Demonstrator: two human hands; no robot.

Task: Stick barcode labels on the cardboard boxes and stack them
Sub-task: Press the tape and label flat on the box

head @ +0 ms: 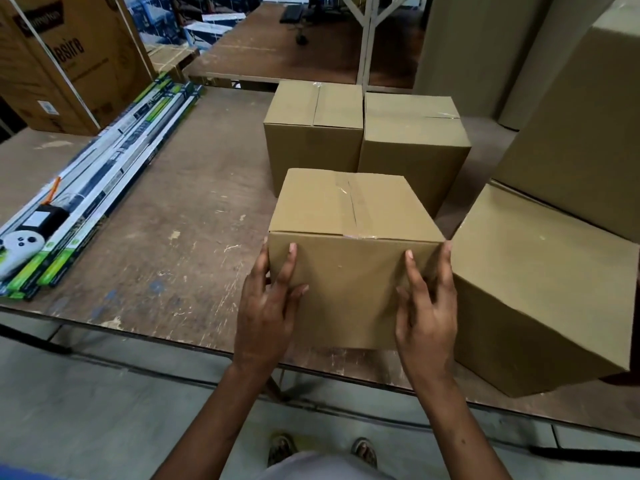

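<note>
Head view: my left hand [266,313] and right hand [427,306] clamp the near cardboard box [349,258] by its front corners at the table [166,216] edge, likely squaring it for a label — none visible yet.

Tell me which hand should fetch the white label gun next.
Left. The left hand is on the side of the held box facing the white label gun at the table's left edge; the right hand would have to cross the box.
</note>
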